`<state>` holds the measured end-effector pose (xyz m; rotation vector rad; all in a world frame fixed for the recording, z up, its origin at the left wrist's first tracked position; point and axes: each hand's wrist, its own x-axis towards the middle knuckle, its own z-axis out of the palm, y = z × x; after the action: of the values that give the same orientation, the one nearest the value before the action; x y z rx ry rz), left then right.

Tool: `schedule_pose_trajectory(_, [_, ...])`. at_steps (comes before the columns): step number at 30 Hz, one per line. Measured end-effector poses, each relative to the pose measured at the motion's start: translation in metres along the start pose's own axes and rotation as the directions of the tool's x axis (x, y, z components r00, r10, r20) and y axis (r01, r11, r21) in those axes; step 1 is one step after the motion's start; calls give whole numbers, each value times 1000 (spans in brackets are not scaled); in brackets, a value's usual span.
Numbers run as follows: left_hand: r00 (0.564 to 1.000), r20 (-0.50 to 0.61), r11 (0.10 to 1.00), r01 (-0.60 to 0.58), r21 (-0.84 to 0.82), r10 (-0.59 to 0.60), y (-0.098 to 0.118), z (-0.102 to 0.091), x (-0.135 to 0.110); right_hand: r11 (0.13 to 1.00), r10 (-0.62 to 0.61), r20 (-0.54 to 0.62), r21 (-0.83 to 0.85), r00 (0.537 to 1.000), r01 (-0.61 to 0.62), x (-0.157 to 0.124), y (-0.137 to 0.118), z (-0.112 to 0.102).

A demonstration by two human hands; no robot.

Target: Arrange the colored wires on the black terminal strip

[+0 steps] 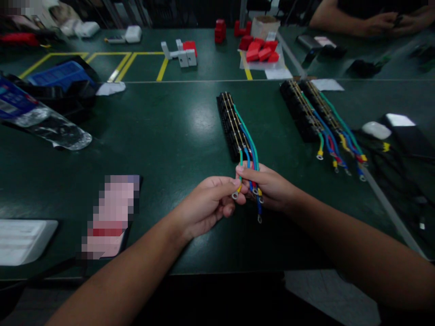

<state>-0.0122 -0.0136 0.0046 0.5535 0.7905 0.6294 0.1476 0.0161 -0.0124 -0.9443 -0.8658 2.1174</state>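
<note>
A long black terminal block (pixel 231 129) with brass-coloured strips lies on the green table in front of me, and green, blue and red wires run from its near end. My left hand (pixel 215 199) pinches the end of a short green wire (pixel 241 157), just by its yellow sleeve and ring terminal (pixel 234 196). Closed around the wire bundle (pixel 255 156) is my right hand (pixel 272 183), with its thumb on top. Several ring terminals hang out below its fingers, one on a blue sleeve (pixel 260 210). My right fingers are partly hidden behind the wires.
Two similar wired blocks (pixel 301 108) lie to the right. Red plastic parts (pixel 261 50) and grey parts (pixel 187 58) are at the back. Leftward are a plastic bottle (pixel 50 124), a blue tray (pixel 63 74) and a blurred-out phone (pixel 113 203). A person's hands (pixel 390 22) show across the table.
</note>
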Motion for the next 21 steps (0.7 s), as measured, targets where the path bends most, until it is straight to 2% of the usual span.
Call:
schedule_pose_trajectory(5, [999,31,998,27,-64,-25,-2,0,1,1000,-7,-12,6,1000,7,0,0,0])
schedule_pose_trajectory(21, [1000,22,998,6,-58,-5,-6,-2,3,1000,7,-23,7,1000,-7,1,2,-1])
